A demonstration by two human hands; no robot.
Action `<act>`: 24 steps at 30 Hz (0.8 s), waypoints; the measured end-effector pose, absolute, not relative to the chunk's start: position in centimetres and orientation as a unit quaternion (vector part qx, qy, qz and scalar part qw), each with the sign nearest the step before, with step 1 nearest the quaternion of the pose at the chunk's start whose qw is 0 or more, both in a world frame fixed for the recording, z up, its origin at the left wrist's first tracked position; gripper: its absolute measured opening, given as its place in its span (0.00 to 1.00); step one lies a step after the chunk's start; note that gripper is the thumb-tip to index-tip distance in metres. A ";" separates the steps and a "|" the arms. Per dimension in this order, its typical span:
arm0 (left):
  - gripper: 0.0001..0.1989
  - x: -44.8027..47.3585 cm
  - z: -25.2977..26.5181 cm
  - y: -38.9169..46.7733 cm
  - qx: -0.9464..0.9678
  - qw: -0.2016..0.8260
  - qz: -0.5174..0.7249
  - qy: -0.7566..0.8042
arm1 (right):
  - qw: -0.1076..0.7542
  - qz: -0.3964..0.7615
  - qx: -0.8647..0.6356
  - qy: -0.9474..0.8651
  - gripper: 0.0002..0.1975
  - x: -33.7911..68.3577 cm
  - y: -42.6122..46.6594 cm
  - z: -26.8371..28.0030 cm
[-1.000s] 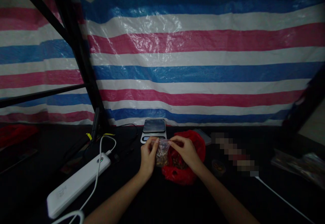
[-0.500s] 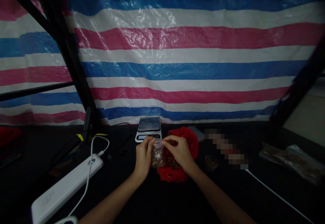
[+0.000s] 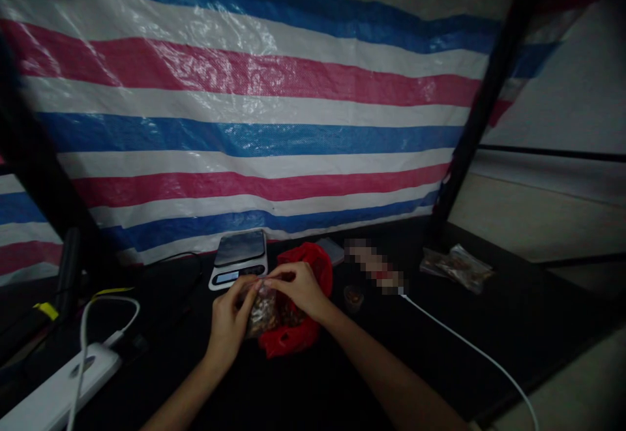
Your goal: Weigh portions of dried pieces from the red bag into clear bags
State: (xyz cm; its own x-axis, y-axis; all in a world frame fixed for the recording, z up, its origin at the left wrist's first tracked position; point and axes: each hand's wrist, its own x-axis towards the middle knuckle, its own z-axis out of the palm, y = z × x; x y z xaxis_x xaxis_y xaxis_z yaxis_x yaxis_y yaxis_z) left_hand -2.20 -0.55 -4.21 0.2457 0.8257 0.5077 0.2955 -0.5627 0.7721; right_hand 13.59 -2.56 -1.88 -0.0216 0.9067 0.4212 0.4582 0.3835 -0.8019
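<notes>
- Here's the left hand, fingers curled, thumb and fingertips nipped together at the top of a small clear plastic bag; hardly any gap between them.
- And the right hand matches it from the other side: thumb and forefinger pinched on the bag's top edge, the remaining fingers loosely bent.
- So the clear bag hangs between the two hands, just below their fingertips, filled with small brownish bits too dim to name.
- Right under the right hand, a crumpled red plastic bag lies open, more brown pieces inside; whether that hand brushes it, I cannot tell.
- Just beyond the left hand sits a white scale with a dark square plate, its little display lit.
- Past the right hand, behind the red bag, a flat grey slab lies on the black tabletop.
- Near the right hand, out to its right, a small round clear cup with something brownish in it.
- Further right of that hand, well apart, flat clear packets lie one against another.
- And over to the left hand's left, a long white plastic block, a white cable looping over it.
</notes>
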 end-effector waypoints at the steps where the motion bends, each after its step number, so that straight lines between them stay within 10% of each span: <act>1: 0.11 -2.2 -4.2 -0.6 0.750 0.264 0.474 0.378 | 0.477 0.221 -0.515 -0.676 0.08 13.6 -2.6 -1.9; 24: 0.10 -3.2 -3.6 -0.7 0.814 0.215 0.395 0.368 | 0.393 0.090 -0.596 -0.695 0.07 12.9 -4.5 0.2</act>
